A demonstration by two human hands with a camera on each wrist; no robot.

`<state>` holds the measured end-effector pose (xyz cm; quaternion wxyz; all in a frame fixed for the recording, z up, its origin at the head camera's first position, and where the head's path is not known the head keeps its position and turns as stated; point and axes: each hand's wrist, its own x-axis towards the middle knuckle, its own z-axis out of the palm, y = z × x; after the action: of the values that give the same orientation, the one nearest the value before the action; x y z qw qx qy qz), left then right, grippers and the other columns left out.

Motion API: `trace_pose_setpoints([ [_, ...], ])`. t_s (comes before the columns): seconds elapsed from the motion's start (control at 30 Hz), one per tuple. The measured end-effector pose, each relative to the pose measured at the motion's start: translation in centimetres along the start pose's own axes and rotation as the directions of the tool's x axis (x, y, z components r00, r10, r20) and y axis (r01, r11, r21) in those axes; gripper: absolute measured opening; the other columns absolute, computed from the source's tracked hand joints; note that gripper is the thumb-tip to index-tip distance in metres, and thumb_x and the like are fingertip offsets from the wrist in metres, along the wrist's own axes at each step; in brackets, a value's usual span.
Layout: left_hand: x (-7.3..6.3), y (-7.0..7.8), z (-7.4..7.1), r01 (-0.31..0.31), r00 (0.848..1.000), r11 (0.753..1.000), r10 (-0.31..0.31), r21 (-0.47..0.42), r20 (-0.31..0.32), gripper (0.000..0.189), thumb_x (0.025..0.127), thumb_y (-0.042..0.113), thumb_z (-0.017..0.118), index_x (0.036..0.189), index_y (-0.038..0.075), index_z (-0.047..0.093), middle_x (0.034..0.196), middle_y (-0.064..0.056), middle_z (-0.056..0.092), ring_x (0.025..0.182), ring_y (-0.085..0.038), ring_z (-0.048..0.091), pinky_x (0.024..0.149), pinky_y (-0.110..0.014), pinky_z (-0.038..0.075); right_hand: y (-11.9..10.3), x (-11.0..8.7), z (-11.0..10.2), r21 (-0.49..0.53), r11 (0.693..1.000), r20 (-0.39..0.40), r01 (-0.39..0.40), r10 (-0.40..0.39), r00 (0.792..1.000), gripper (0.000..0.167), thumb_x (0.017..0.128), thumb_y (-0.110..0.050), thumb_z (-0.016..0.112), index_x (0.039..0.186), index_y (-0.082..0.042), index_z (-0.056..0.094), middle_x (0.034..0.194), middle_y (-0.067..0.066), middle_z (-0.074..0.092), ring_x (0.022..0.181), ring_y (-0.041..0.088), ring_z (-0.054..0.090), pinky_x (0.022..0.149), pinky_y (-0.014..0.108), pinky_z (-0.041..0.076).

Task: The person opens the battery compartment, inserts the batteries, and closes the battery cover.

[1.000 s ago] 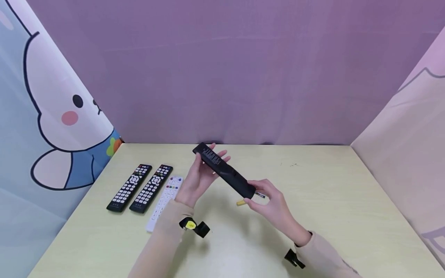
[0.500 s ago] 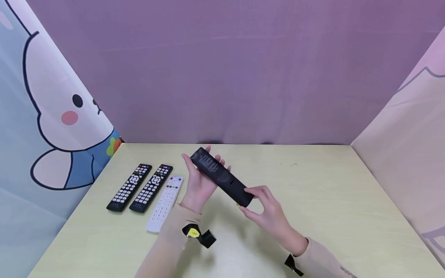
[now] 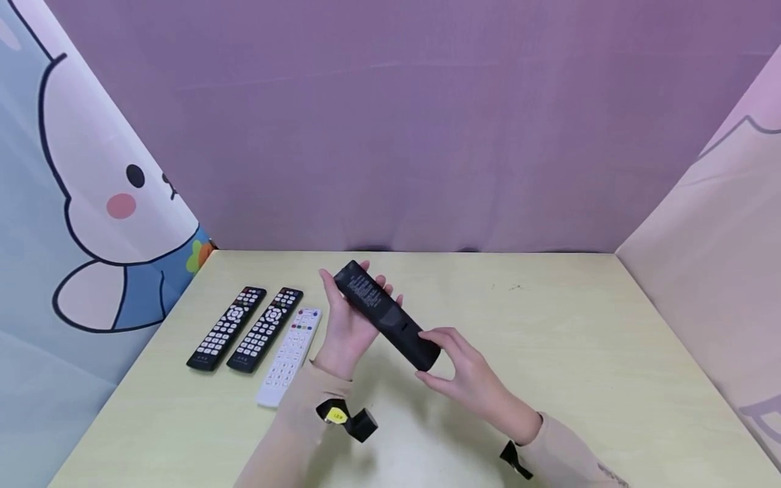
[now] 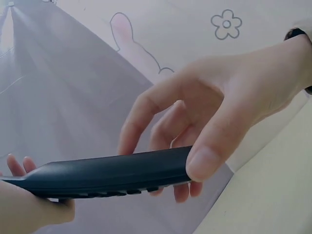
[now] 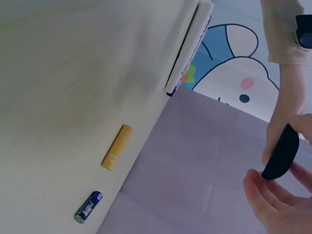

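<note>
A black remote control [image 3: 387,315] is held slanted above the table, its printed back turned up. My left hand [image 3: 346,332] cradles the far end from below, fingertips showing past one edge and the thumb beside the other. With thumb and fingers my right hand [image 3: 466,373] pinches the near end. Seen from the left wrist, the remote's buttons face down, and the right thumb [image 4: 204,163] presses its end. On the table in the right wrist view lie a yellow battery [image 5: 117,147] and a blue battery [image 5: 88,207]. Both are hidden in the head view.
Left of my hands, two black remotes [image 3: 227,329] and a white remote [image 3: 290,357] lie side by side, buttons up. A purple cloth [image 3: 415,135] stands behind the table [image 3: 579,325], with printed cloths at both sides.
The remote has come down and slightly nearer, covering the batteries that showed past its end. My left thumb has lifted off its back. My right hand has shifted down and left with it.
</note>
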<state>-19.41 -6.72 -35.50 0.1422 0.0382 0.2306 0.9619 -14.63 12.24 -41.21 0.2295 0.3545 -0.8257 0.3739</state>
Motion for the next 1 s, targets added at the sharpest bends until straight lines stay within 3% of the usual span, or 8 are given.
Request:
trace_pose_setpoints([
  [0.3,-0.4,-0.3,0.4,0.019,0.999,0.998,-0.017,0.055,-0.044,0.064,0.077,0.072,0.02,0.113,0.021,0.037,0.087,0.0,0.044,0.083,-0.015,0.043,0.085,-0.037,0.034,-0.3,1.1,-0.5,-0.038,0.998,0.115,0.043,-0.038,0.993,0.057,0.069,-0.022,0.074,0.118,-0.007,0.05,0.105,0.002,0.056,0.096,0.015,0.055,0.08,0.029,0.047],
  [0.7,-1.2,-0.7,1.0,0.006,0.998,0.994,0.0,0.109,-0.055,0.058,0.08,0.069,0.022,0.108,0.02,0.039,0.085,0.0,0.043,0.081,-0.014,0.042,0.082,-0.034,0.036,-0.5,1.8,-0.1,-0.043,0.992,0.105,0.122,-0.117,0.988,0.054,0.066,-0.019,0.076,0.11,-0.004,0.05,0.097,0.004,0.057,0.08,0.014,0.058,0.069,0.024,0.049],
  [1.0,-1.6,-0.7,1.5,0.007,0.998,0.987,0.003,0.16,-0.063,0.058,0.082,0.066,0.022,0.111,0.019,0.037,0.086,0.001,0.041,0.082,-0.014,0.041,0.084,-0.034,0.034,-0.8,2.1,0.0,-0.063,0.99,0.103,0.125,-0.118,0.988,0.05,0.065,-0.021,0.076,0.105,-0.005,0.05,0.09,0.002,0.055,0.073,0.011,0.055,0.064,0.022,0.048],
])
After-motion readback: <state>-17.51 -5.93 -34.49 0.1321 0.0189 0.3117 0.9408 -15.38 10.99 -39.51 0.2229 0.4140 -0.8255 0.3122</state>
